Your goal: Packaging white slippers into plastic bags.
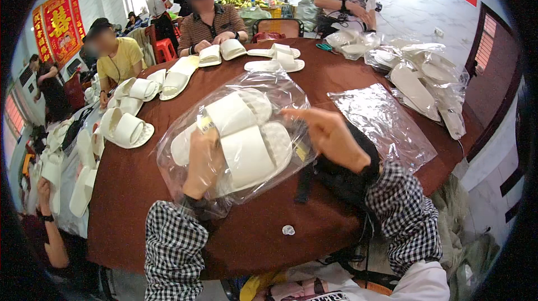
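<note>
Both hands hold a clear plastic bag (235, 133) with a pair of white slippers (244, 138) inside, just above the brown desk (140, 189). The left hand (203, 161) grips the bag's near left edge, fingers clenched on it; the right hand (330, 136) pinches its right side. Right of the bag lies a stack of empty bags (381, 122); beyond it, loose slippers (274, 59).

Both hands raised, checked sleeves; left hand (203, 161) fingers curled gripping, right hand (330, 136) pinching.
</note>
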### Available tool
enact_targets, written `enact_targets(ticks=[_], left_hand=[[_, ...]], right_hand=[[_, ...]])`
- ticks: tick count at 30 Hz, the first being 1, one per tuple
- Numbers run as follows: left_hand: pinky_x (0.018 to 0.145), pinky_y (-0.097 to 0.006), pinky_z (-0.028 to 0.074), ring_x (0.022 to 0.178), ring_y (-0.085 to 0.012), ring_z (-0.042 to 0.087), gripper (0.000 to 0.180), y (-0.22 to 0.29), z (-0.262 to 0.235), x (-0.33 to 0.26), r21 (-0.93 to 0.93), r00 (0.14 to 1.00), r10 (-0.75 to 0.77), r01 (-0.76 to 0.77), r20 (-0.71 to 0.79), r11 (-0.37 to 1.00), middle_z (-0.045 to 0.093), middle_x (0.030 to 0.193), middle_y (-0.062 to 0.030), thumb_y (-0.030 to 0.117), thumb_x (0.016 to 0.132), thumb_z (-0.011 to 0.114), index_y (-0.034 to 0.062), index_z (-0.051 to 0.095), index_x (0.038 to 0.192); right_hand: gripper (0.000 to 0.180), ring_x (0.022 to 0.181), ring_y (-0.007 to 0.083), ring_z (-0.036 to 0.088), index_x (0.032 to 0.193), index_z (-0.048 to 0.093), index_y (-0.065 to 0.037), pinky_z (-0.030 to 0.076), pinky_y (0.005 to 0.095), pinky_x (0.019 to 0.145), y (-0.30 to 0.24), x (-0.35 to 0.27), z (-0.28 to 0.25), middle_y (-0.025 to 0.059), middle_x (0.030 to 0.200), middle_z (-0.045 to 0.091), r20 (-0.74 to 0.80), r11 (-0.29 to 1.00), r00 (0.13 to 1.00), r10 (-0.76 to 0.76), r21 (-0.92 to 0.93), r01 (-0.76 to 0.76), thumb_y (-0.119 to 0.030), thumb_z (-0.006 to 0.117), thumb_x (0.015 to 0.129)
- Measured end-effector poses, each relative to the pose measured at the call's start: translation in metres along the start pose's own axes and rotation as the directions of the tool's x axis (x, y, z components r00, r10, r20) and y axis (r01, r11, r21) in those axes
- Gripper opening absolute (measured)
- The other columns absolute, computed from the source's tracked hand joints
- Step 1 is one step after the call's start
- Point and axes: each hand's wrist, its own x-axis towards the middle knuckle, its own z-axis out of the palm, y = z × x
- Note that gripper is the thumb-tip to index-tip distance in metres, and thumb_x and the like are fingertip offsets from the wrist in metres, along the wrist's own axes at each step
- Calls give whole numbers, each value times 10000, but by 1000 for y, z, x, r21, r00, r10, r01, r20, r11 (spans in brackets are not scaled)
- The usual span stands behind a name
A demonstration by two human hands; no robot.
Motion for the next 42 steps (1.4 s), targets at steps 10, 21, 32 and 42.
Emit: enact_targets(ticks=[10,21,32,42], left_hand=[[765,-423,496,817,-377,633,209,45,62,48,-232,988,-134,147,74,962,659,888,-243,42,814,554,-57,645,974],[914,-465,442,1027,-381,572,136,175,146,117,-395,923,375,-312,91,864,656,951,-203,70,752,582,23,668,847],[861,-487,462,919,-429,587,203,143,173,135,-325,990,104,-68,94,943,650,890,-254,-52,725,488,-43,639,861],[922,-322,492,1014,-164,636,335,49,-19,85,-587,797,173,261,579,766,702,1096,-99,-26,792,679,-11,680,1126]], right_hand=[[592,1048,203,625,1516,345,-204,559,358,821,35,-16,-143,80,1394,521,46,880,882,469,62,-471,-418,526,994],[289,718,308,665,987,670,2,503,386,644,120,-41,-182,193,811,680,-539,809,837,100,-446,-384,-270,595,924],[230,505,112,476,1142,569,6,402,271,443,164,-267,-374,5,646,493,-829,722,91,552,420,-550,-98,491,953],[534,624,80,548,1424,300,53,478,219,520,152,-258,-266,97,905,614,-439,472,295,849,881,-45,5,468,920]])
